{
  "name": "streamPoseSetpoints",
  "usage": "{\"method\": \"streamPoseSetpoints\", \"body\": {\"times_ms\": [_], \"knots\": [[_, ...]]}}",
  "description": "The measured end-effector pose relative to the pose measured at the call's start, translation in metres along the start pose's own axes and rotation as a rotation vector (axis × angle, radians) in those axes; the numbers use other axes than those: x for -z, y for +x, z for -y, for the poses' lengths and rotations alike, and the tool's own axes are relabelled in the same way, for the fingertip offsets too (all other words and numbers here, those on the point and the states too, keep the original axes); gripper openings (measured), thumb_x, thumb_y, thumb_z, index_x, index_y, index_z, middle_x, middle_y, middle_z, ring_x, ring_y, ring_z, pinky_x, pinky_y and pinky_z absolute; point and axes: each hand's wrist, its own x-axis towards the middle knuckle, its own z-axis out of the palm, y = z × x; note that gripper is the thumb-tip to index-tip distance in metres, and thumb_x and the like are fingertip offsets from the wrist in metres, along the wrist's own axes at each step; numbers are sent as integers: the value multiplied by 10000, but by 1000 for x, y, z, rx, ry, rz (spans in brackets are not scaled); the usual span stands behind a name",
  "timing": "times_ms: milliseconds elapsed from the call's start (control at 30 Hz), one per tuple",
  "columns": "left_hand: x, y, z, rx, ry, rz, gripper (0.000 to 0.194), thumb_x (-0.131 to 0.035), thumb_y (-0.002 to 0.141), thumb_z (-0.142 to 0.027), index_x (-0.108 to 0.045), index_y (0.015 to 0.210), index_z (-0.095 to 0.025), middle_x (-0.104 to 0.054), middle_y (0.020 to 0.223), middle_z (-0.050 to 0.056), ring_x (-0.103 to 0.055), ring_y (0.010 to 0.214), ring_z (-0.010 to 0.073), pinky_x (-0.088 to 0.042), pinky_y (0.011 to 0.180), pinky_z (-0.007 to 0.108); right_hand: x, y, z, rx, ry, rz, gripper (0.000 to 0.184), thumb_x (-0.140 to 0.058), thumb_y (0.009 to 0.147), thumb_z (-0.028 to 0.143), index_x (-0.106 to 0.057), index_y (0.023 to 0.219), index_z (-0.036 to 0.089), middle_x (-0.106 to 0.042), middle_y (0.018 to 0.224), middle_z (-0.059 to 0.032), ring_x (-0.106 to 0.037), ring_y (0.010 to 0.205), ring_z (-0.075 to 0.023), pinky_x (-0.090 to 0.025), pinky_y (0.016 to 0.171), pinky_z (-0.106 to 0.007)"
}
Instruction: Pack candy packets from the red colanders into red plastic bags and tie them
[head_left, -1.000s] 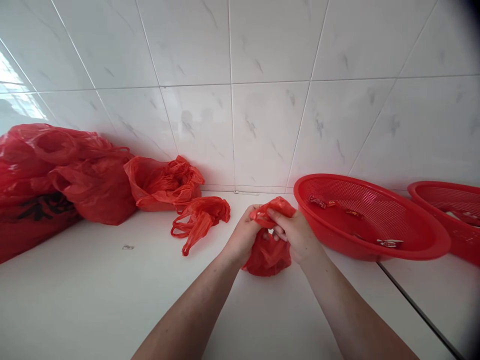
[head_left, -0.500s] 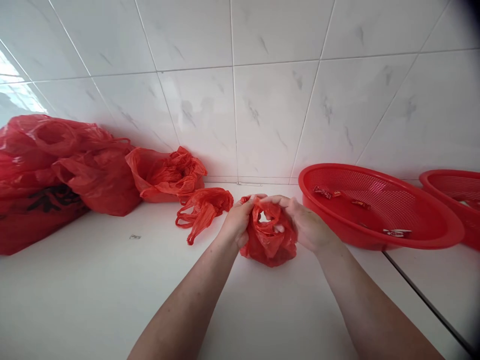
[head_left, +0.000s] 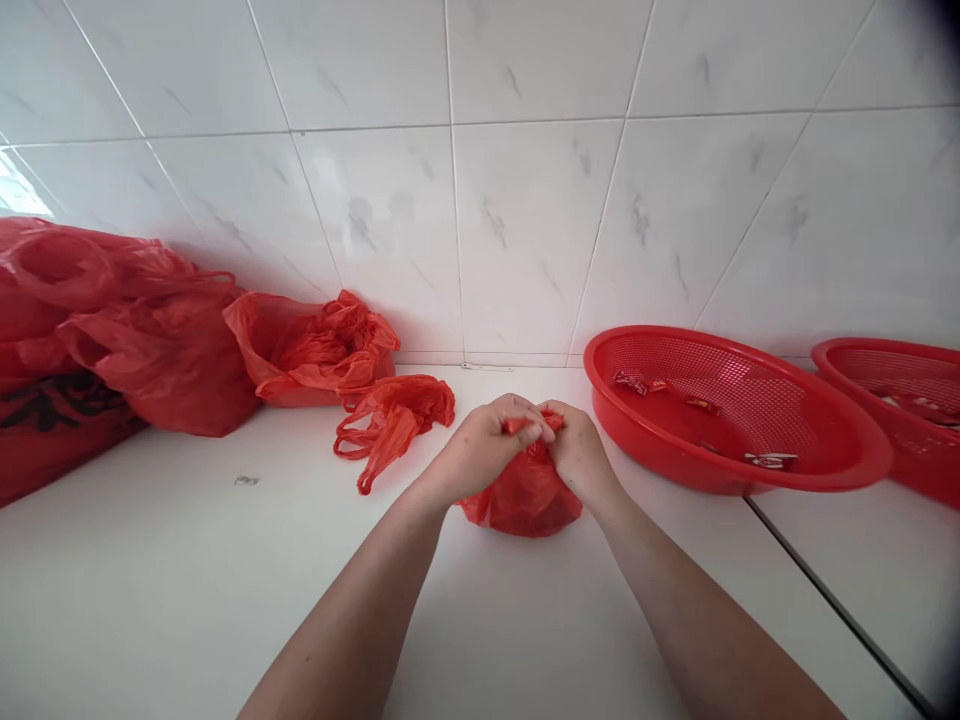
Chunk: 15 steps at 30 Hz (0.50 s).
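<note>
A small red plastic bag [head_left: 529,505] rests on the white surface between my hands, its lower part rounded out. My left hand [head_left: 491,440] is closed on the bag's gathered top from the left. From the right, my right hand [head_left: 576,450] grips the same top, the fingertips of both hands close together. The bag's handles are mostly hidden by my fingers, and what lies inside it I cannot make out. Just left of my hands lies a loose crumpled red plastic bag [head_left: 397,415].
A red plastic basket [head_left: 735,450] holding several small wrapped pieces stands at right, with a second red basket [head_left: 900,400] beyond. Behind left are an opened bag of crumpled red plastic [head_left: 322,345] and large full red bags [head_left: 180,360]. A tiled wall [head_left: 525,220] runs along the back.
My hands have drawn together over the bag's top, and the handle loop's opening that showed before is now covered. The view has shifted slightly to the right.
</note>
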Motion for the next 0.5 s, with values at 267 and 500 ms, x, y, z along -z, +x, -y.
{"method": "streamPoseSetpoints", "body": {"times_ms": [267,500], "knots": [[11,-8,3,-236,706,-35,371,-414,692,24,-688,703,-224,-560,941,15,-411,558,93,-260,499,250,2,-3,8,-225,414,133,95,-601,609,167,-553,688,188,-562,608,34,-502,557,-108,-397,522,-238],[30,-12,1,-259,754,-96,446,-401,732,15,-703,884,-275,-559,1024,30,-507,705,131,-312,533,239,15,-6,28,-221,678,338,205,-669,732,340,-633,865,188,-652,818,-19,-590,762,-133,-463,697,-263]]}}
